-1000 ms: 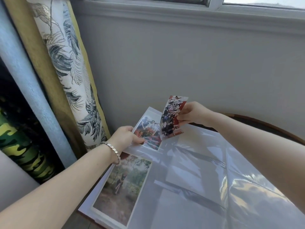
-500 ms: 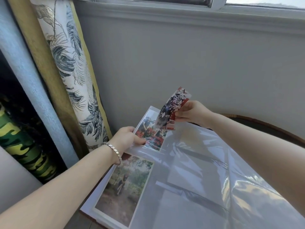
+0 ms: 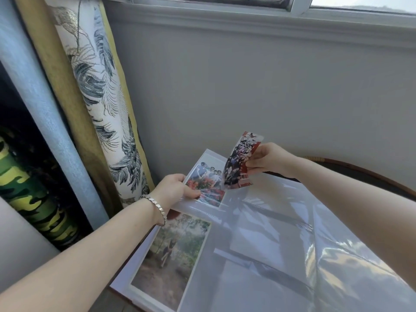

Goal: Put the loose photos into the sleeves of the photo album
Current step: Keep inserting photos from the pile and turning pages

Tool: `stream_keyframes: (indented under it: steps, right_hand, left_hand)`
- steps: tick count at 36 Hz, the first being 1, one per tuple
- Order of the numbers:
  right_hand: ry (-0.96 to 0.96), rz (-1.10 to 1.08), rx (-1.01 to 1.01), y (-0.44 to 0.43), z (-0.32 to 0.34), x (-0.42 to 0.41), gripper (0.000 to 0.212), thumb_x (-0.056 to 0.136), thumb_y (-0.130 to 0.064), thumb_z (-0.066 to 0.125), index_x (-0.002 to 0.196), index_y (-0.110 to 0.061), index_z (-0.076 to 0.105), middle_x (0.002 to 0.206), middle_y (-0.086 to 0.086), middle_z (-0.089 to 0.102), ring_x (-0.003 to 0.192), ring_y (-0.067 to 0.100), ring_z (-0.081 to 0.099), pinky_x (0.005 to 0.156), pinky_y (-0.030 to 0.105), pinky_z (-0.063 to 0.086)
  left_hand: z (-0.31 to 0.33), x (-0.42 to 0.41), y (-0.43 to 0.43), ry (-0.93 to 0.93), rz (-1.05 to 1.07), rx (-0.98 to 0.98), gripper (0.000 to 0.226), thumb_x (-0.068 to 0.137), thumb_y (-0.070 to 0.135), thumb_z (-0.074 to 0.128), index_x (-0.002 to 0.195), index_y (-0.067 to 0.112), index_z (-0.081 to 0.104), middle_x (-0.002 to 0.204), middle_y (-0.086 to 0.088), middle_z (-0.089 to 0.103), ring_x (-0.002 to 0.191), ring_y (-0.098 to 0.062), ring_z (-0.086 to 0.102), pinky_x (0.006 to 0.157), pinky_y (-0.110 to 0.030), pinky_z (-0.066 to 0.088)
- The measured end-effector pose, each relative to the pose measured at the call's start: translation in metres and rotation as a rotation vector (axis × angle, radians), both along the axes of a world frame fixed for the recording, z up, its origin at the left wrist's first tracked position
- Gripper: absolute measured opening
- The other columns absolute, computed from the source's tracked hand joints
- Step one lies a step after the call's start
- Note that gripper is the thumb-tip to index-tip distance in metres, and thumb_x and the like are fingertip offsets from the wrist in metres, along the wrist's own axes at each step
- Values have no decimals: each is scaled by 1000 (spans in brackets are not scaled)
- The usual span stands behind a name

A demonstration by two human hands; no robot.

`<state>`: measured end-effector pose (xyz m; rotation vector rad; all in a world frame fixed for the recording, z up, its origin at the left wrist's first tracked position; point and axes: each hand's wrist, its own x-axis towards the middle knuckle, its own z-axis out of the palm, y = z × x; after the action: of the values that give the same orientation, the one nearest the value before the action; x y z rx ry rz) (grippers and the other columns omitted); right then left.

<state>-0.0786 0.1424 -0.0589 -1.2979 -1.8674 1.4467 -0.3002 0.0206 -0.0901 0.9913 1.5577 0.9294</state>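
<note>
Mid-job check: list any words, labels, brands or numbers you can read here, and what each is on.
None can be read.
Loose photo in the right hand: blurred, no text to make out.
Group photo and outdoor photo in the album: pictures only, no legible print.
Curtain: leaf pattern, no lettering.

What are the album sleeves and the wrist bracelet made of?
Album sleeves: probably thin clear plastic film, glossy; they wrinkle and throw bright reflections. Bracelet: looks like silver-tone metal links, polished; bright glints, though plating cannot be told.
</note>
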Motion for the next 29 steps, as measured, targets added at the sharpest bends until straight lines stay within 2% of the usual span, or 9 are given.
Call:
stream_keyframes:
  steps: [9,12,15,18,20,21,23,25,29]
  right_hand:
    - [-351,95,96,-1,14,5,22,86,11,56,77,-9,63,72,-2,67,53,4,66,57,17,55]
    - [-407,46,157,-5,19,7,26,88,7,55,73,-13,61,72,-2,64,54,5,64,53,15,52]
    - [-451,41,244,-11,22,8,17,88,1,57,87,-14,66,87,2,67,72,13,61,63,18,48]
    - [-490,88,319,-22,25,3,20,89,-3,58,102,-11,70,95,-1,69,85,12,63,80,23,48]
    - [-508,142,347,-30,27,-2,22,89,-5,58,105,-14,70,94,-5,69,86,11,64,88,27,50]
    - [-515,173,353,-34,27,-4,22,90,-6,58,106,-15,70,94,-7,68,87,10,65,89,27,51]
    - [-491,213,382,-40,26,-6,23,89,-8,60,108,-17,70,95,-7,68,91,11,66,90,27,50]
    - [-452,197,455,-42,23,-2,26,89,-9,60,114,-14,66,100,-4,66,98,14,64,94,24,46]
    - [-688,322,707,-43,13,24,37,97,-20,47,134,-16,50,133,-2,52,124,16,47,100,15,30]
  left_hand:
    - [-7,2,0,79,-12,31,16,79,-3,68,93,0,60,87,-14,67,74,-25,62,71,-35,53]
    - [-15,5,1,301,-45,36,29,77,9,73,102,3,60,95,-15,66,82,-26,62,77,-37,51]
    - [-16,8,3,505,-16,154,45,85,24,67,125,11,51,117,-6,58,105,-20,56,86,-28,43]
    - [0,14,8,171,68,228,42,94,43,45,125,15,49,124,-3,57,111,-18,54,95,-31,43]
    - [13,17,12,-105,48,107,48,86,58,43,117,21,46,107,1,60,94,-16,59,81,-34,53]
    - [16,19,13,-104,9,67,56,78,62,51,115,20,47,104,4,58,89,-14,59,71,-32,55]
    - [16,23,16,73,-44,77,54,73,49,70,115,20,52,105,7,56,88,-10,57,57,-22,52]
    - [10,25,19,211,-12,137,33,80,26,73,108,18,58,97,7,58,78,-6,54,47,-17,47]
    - [-2,22,23,126,239,142,14,89,11,61,103,10,61,78,-5,57,62,-16,47,48,-23,37]
